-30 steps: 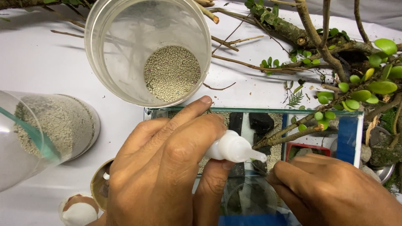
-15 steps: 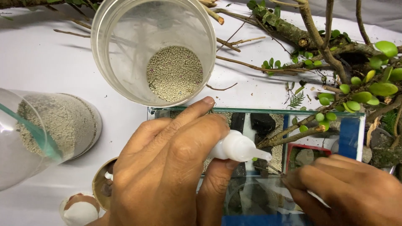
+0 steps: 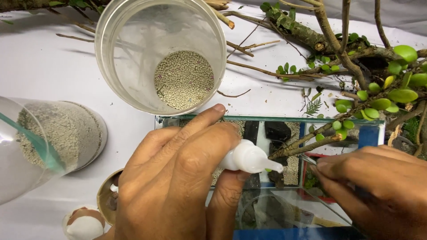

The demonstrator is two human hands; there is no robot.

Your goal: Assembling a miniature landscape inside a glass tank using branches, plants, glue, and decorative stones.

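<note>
My left hand [image 3: 178,178] grips a small white squeeze bottle [image 3: 249,158] with its nozzle pointing right, over a small glass tank [image 3: 271,119]. The nozzle tip sits close to a thin brown branch [image 3: 307,144] with green leaves that reaches into the tank. My right hand [image 3: 378,186] is at the lower right, fingers pinched together near that branch; what it pinches is hidden. Inside the tank lie pale gravel and dark stones [image 3: 278,131].
A clear plastic jar [image 3: 162,53] with grey-green granules stands behind the tank. A second clear jar of grey sand [image 3: 53,138] lies at the left. Bare twigs and a leafy branch [image 3: 382,93] spread across the right. A small round brown lid [image 3: 106,202] sits at the lower left.
My right hand has shifted slightly right and down. My left hand keeps the bottle in nearly the same place.
</note>
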